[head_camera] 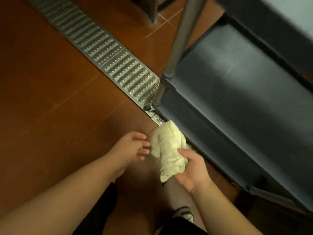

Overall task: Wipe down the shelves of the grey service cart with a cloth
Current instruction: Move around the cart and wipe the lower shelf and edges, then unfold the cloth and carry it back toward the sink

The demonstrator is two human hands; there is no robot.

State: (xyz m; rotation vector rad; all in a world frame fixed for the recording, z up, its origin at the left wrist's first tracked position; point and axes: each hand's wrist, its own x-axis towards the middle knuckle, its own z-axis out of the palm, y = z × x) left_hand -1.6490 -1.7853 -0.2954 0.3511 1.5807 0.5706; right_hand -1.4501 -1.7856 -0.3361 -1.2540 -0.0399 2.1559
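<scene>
Beside the grey service cart (pixel 237 92), partly cut off, the right hand (pixel 193 170) clutches a bunched pale cloth (pixel 167 150); the left hand (pixel 132 146) is spread, empty.

Two hands are counted: the left hand (pixel 133 146) and the right hand (pixel 193 168). One pale cloth (pixel 166 150) is seen between them. One grey service cart (pixel 237 102) is seen beyond the right hand, with three shelves and two metal posts counted. One floor drain grate (pixel 94 41) and one shoe (pixel 185 214) are counted.
</scene>
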